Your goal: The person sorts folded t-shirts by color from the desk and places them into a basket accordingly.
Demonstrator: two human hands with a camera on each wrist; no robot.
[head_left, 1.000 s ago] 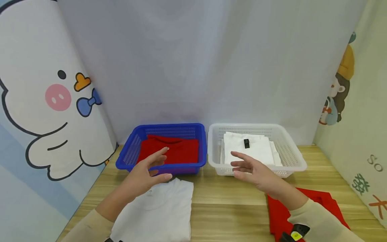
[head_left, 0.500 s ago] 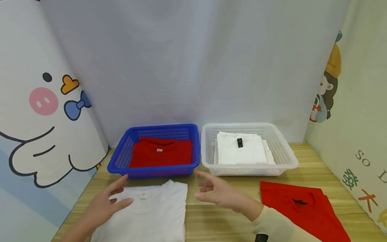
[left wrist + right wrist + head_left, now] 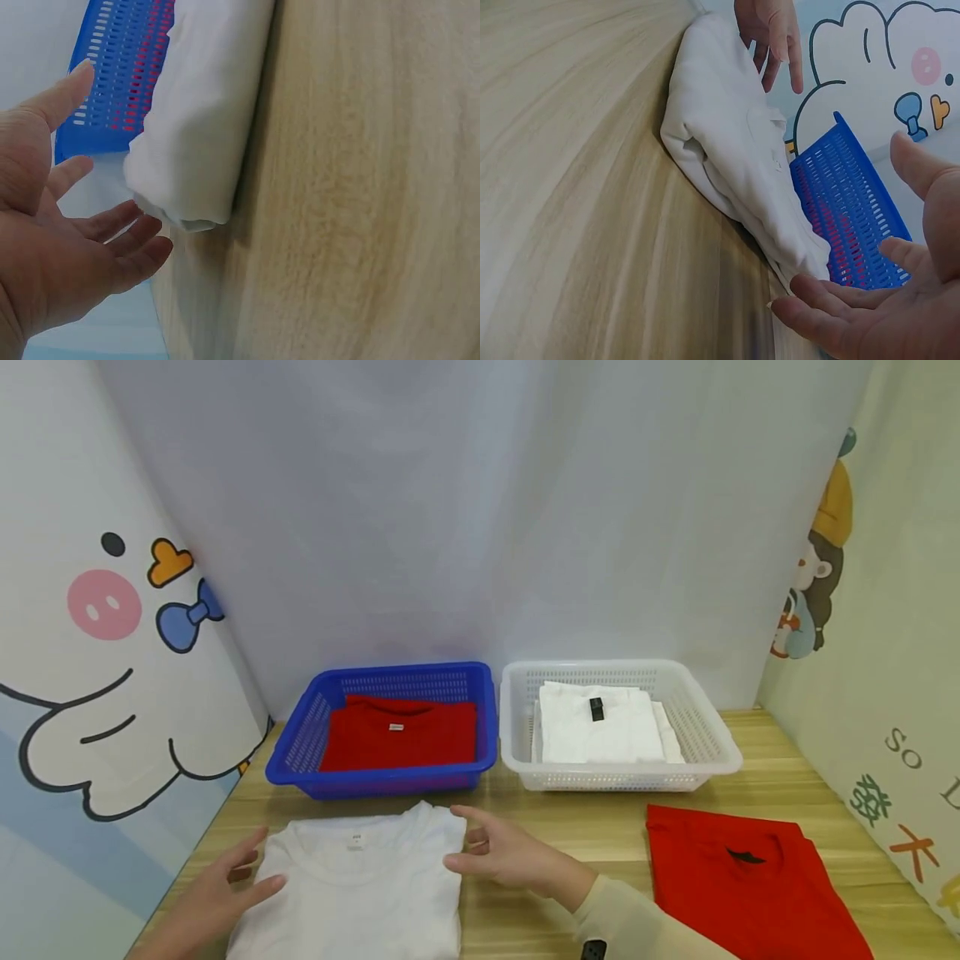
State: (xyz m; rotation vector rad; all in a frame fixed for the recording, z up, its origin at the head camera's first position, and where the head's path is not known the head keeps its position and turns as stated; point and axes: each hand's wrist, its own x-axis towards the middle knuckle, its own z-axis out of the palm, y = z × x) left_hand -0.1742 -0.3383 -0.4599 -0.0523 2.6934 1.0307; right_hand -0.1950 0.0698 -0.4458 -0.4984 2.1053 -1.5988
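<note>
A folded white T-shirt (image 3: 360, 893) lies on the table in front of me, its collar with a small label toward the baskets. At its left edge is my left hand (image 3: 217, 893), fingers spread and relaxed; in the left wrist view its fingertips come right up to the shirt's end. My right hand (image 3: 510, 856) is at the shirt's upper right corner, thumb and fingers apart. The right wrist view has the fingers of that hand (image 3: 817, 315) beside the folded edge, without a grip; whether they touch the cloth I cannot tell.
Behind the shirt stands a blue basket (image 3: 382, 781) holding a folded red shirt (image 3: 405, 743). Beside it, a white basket (image 3: 622, 781) holds folded white shirts (image 3: 600, 735). Another folded red shirt (image 3: 750, 877) lies on the table at right. A grey curtain (image 3: 480, 527) hangs behind.
Both hands have come down and back from over the baskets to the two sides of the white T-shirt. The view has shifted, showing more of the red shirt at right.
</note>
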